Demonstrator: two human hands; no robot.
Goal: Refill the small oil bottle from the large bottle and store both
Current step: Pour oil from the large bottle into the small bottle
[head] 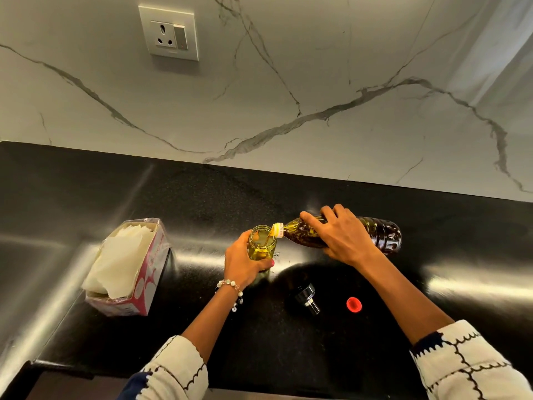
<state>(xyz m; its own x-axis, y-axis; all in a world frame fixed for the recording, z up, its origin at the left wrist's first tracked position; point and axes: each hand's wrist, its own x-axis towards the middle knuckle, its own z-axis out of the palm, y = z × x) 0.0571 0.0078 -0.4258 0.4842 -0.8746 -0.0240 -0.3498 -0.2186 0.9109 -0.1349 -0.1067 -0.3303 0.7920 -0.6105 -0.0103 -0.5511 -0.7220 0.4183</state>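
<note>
My left hand grips the small glass oil bottle, which stands upright and open on the black counter. My right hand holds the large plastic oil bottle tipped on its side, its yellow-ringed mouth over the small bottle's opening. A thin stream of dark golden oil runs into the small bottle, which holds yellow oil. The small bottle's black pourer cap lies on the counter near me. The large bottle's red cap lies to its right.
An open pink-and-white box of white paper sheets sits to the left on the counter. The marble backsplash behind carries a wall socket. The counter's front edge runs just under my sleeves.
</note>
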